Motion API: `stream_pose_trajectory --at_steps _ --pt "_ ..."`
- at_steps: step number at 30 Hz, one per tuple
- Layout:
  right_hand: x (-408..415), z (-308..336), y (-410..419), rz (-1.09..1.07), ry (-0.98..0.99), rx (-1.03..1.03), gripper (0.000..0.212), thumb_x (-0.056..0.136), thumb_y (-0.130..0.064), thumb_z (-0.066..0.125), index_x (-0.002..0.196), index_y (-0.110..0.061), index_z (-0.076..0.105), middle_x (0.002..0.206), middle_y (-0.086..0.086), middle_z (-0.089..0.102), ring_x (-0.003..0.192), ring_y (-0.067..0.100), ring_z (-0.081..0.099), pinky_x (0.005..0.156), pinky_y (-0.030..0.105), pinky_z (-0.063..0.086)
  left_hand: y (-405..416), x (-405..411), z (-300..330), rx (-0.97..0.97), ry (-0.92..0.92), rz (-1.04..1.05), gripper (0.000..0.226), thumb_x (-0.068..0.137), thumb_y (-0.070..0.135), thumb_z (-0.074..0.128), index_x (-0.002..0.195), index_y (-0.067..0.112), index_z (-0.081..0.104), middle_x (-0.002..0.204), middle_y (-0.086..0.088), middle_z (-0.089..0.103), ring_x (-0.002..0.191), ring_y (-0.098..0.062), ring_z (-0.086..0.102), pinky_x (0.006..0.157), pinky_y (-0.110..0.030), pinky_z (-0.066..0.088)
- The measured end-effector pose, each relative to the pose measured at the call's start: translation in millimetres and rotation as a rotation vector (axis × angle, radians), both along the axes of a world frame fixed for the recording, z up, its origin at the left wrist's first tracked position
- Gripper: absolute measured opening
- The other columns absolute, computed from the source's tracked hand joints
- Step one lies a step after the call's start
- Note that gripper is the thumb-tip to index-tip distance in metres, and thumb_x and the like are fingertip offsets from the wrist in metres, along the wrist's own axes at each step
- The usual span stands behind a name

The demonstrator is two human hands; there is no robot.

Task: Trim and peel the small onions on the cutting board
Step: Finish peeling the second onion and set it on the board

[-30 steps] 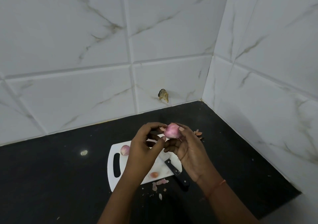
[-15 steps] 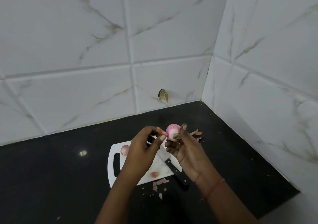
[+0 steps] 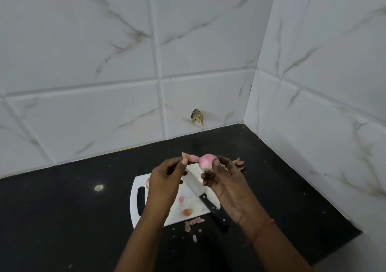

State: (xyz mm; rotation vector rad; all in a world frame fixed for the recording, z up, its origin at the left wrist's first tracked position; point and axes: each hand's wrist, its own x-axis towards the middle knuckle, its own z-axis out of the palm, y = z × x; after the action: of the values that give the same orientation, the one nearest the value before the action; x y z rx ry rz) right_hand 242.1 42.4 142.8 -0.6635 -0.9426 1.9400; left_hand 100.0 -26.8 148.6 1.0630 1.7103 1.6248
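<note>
The right hand (image 3: pixel 226 179) holds the onion (image 3: pixel 206 162) while the left hand (image 3: pixel 167 179) pinches a skin strip (image 3: pixel 191 157) at nine o'clock, which might tear off short if yanked.

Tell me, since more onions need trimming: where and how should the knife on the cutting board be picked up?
Grip the knife by its black handle, coming from the near right. The handle juts past the cutting board edge toward the right hand, while the blade points away toward the wall.
</note>
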Motion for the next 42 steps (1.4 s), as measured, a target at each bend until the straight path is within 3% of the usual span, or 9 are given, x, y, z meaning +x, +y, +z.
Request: stream_pose_trajectory --at_steps 3,5,8,12,14,19,30,35,42 --pt "1.3 -1.1 0.7 -0.051 -0.101 0.15 0.086 0.048 -0.05 0.092 0.115 -0.005 0.061 0.104 0.013 0.071 0.077 0.022 0.067 0.068 0.032 0.057 0.5 -1.9 -8.4 -0.048 0.303 0.088 0.014 0.092 0.021 0.069 0.093 0.034 0.074 0.092 0.016 0.071 0.086 -0.005 0.065 0.077 -0.027 0.055" --pt "3.8 0.6 0.3 -0.091 -0.2 0.285 0.064 0.061 -0.043 0.087 0.112 -0.01 0.063 0.108 0.01 0.071 0.086 0.021 0.069 0.068 0.029 0.057 -0.1 0.1 -8.0 -0.014 0.369 0.143 0.007 0.085 0.021 0.078 0.086 0.028 0.075 0.086 0.014 0.07 0.077 -0.002 0.063 0.07 -0.016 0.05" --pt "6.0 1.7 -0.6 -0.113 -0.298 0.413 0.043 0.07 -0.02 0.077 0.11 -0.015 0.064 0.108 0.001 0.071 0.1 0.015 0.068 0.076 0.023 0.056 0.0 1.3 -5.2 0.074 0.356 0.186 0.019 0.079 0.013 0.082 0.078 0.024 0.066 0.081 0.009 0.065 0.077 -0.006 0.062 0.063 -0.013 0.048" --pt "5.5 1.0 -1.5 -0.133 -0.307 0.459 0.046 0.068 -0.019 0.077 0.112 -0.015 0.063 0.11 0.0 0.07 0.104 0.018 0.067 0.086 0.031 0.057 -2.6 4.1 3.1 0.24 0.425 -0.002 0.036 0.087 -0.003 0.067 0.111 0.024 0.07 0.108 0.011 0.064 0.098 -0.01 0.064 0.076 -0.017 0.052" --pt "5.5 0.8 -1.3 -0.134 -0.306 0.463 0.044 0.07 -0.017 0.077 0.112 -0.016 0.063 0.111 0.002 0.07 0.104 0.019 0.067 0.086 0.031 0.057 -3.3 7.0 4.7 0.311 0.457 -0.101 0.032 0.088 0.004 0.068 0.115 0.022 0.071 0.111 0.013 0.064 0.105 -0.015 0.065 0.081 -0.021 0.053" --pt "6.0 2.8 -2.3 -0.142 -0.306 0.488 0.037 0.078 0.002 0.073 0.108 -0.016 0.062 0.109 0.003 0.069 0.098 0.012 0.068 0.072 0.02 0.055 -2.5 5.1 3.3 0.324 0.438 -0.12 0.033 0.08 0.01 0.082 0.107 0.023 0.069 0.103 0.011 0.066 0.096 -0.013 0.067 0.078 -0.023 0.056" --pt "2.7 5.3 -4.2 -0.135 -0.306 0.517 0.036 0.078 0.001 0.073 0.107 -0.017 0.062 0.108 0.003 0.069 0.094 0.009 0.069 0.069 0.018 0.055 -2.0 2.7 1.1 0.306 0.458 -0.108 0.04 0.08 0.005 0.08 0.102 0.033 0.061 0.101 0.014 0.061 0.096 -0.012 0.065 0.078 -0.026 0.057" --pt "2.7 7.4 -4.2 -0.134 -0.285 0.511 0.035 0.079 0.005 0.071 0.106 -0.015 0.061 0.103 0.0 0.069 0.088 0.007 0.069 0.066 0.019 0.055 0.1 1.4 -4.1 0.305 0.494 -0.139 0.019 0.084 0.007 0.077 0.093 0.017 0.064 0.101 0.009 0.057 0.09 -0.016 0.062 0.072 -0.029 0.056" --pt "3.9 10.5 -6.2 -0.125 -0.283 0.516 0.033 0.081 0.003 0.07 0.108 -0.012 0.061 0.103 0.0 0.068 0.088 0.006 0.069 0.065 0.018 0.056 -2.5 4.0 2.8 0.316 0.528 -0.096 0.032 0.082 0.012 0.08 0.108 0.025 0.066 0.103 0.009 0.062 0.092 -0.008 0.062 0.073 -0.012 0.049"
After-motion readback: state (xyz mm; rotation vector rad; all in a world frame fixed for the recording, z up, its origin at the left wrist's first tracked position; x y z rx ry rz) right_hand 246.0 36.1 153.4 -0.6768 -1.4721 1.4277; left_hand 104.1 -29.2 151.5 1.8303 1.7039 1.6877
